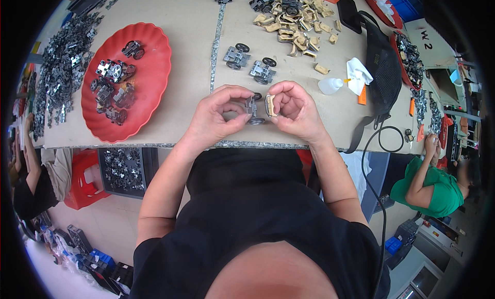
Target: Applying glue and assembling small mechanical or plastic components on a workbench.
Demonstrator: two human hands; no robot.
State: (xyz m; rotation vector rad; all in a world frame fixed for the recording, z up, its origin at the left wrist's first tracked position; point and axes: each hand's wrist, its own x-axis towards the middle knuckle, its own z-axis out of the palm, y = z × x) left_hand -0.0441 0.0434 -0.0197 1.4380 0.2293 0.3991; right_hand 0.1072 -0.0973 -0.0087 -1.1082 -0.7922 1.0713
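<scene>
Between thumb and fingers, my left hand [220, 113] pinches a small grey wheeled chassis [252, 109] with black wheels at its ends. Close beside it on the right, my right hand [296, 111] grips a small beige plastic part [270, 105] that is curved and dark-edged. A narrow gap separates the two pieces, just above the table near its front edge. Beyond my hands, two more wheeled chassis [236, 56] [262, 71] sit on the tabletop. A loose beige part [322, 68] lies to their right.
A red scalloped tray [161, 67] with several chassis is at left, by a grey parts heap [64, 67]. Beige parts [299, 28] are piled at the back. A white bottle [330, 86], tissue [359, 75] and black bag [381, 67] lie right. A co-worker [433, 188] sits far right.
</scene>
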